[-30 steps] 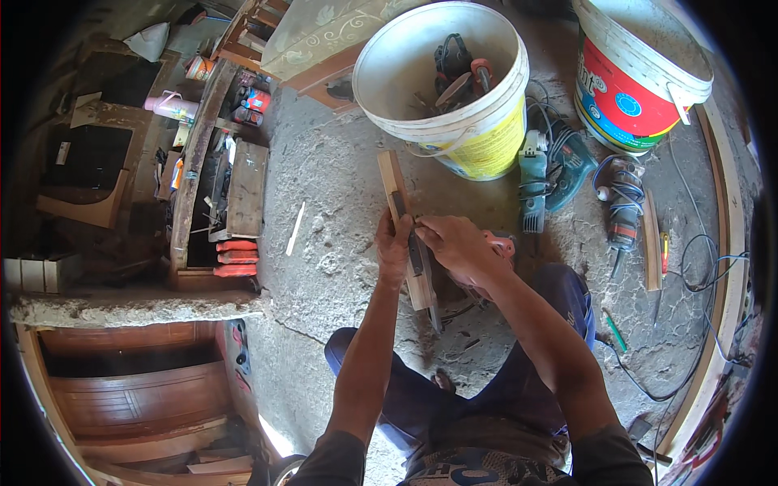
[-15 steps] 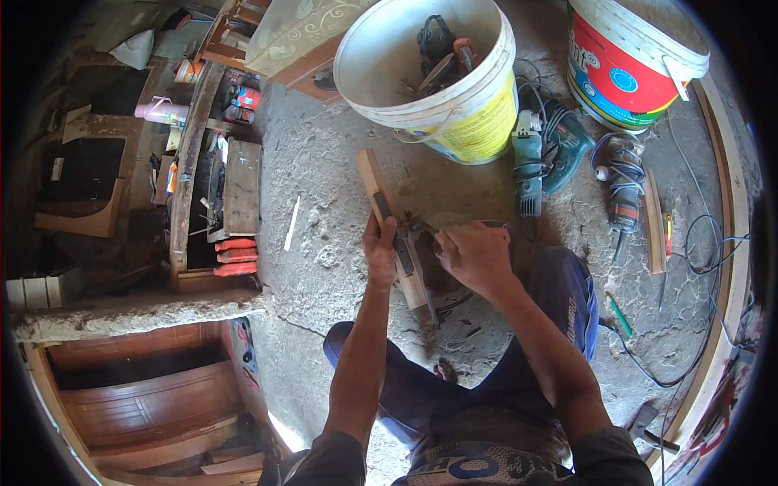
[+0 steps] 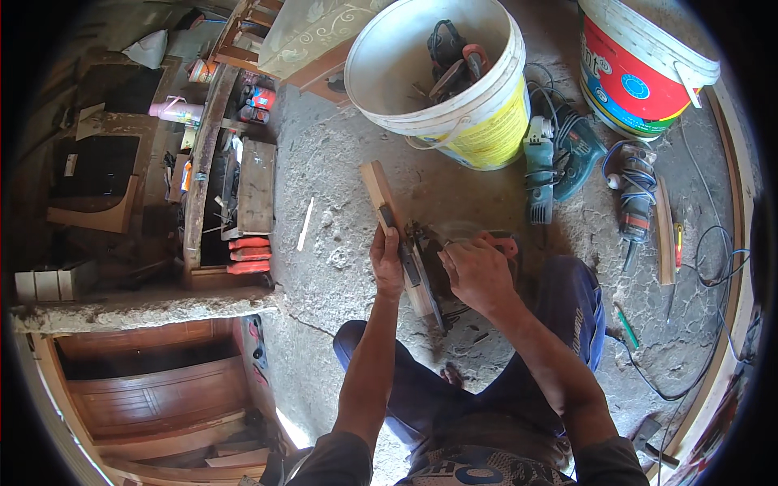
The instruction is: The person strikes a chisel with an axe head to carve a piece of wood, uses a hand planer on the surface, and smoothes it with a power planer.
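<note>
My left hand (image 3: 387, 263) is closed around a pale wooden strip (image 3: 375, 182), which is held at a slant above the floor between my knees. A dark metal bar (image 3: 416, 269) lies along the strip by my fingers; its exact kind is unclear. Close on the right, my right hand (image 3: 480, 275) is closed with its fingers curled beside the metal parts. What it grips, if anything, is hidden. Behind that hand shows part of a red and dark tool (image 3: 504, 243), mostly covered.
A white and yellow bucket (image 3: 486, 121) holding tools stands ahead, with a red-labelled bucket (image 3: 624, 81) farther right. Corded power tools (image 3: 539, 178) and another corded tool (image 3: 638, 194) lie on the rough floor, near a green pencil-like stick (image 3: 627, 326). A wooden rack (image 3: 198, 170) stands left.
The whole view has shifted slightly, so things sit a little farther right and lower. Both hands keep nearly the same places by the wooden strip.
</note>
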### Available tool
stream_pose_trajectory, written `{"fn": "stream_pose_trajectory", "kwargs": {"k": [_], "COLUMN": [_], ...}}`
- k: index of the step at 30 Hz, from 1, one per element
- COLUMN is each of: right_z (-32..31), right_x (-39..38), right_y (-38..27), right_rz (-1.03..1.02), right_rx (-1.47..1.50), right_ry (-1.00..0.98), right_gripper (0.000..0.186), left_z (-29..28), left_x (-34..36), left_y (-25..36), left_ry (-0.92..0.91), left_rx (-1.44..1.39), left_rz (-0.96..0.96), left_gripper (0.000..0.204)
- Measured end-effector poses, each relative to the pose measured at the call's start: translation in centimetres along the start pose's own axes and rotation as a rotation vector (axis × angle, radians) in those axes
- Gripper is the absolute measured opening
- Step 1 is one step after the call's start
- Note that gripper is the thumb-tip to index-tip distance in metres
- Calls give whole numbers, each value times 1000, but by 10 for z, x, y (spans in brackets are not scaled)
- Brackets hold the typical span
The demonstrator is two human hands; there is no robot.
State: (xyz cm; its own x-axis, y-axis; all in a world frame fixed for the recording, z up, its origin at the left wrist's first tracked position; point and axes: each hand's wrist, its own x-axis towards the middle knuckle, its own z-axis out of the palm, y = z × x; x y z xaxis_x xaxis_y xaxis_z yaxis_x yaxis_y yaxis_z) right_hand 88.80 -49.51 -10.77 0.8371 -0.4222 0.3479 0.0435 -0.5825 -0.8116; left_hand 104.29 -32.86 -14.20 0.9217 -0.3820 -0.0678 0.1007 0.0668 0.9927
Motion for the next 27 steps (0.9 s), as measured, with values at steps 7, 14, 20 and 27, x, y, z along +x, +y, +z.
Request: {"fn": "stream_pose_trajectory", "kwargs": {"k": [7,14,20,27], "right_z": [-4,-3,-2,-2], "right_x": [3,3,3,4], "right_y": [-2,3,3,6], "right_rz": [-12,19,20,10], "right_rx": [2,-9,-24,-34], "right_ry": [12,-15,-19,-35], "right_gripper": [10,7,6,6], "left_z": [-7,3,1,5], "left_x": [3,6,6,4], "left_y": [0,7,3,8], "left_ry": [-43,-52,-38,-30], "left_rx": [27,-6,144,149], "left_rz": [-25,-46,39,-21], "left_gripper": [40,39,41,45]}}
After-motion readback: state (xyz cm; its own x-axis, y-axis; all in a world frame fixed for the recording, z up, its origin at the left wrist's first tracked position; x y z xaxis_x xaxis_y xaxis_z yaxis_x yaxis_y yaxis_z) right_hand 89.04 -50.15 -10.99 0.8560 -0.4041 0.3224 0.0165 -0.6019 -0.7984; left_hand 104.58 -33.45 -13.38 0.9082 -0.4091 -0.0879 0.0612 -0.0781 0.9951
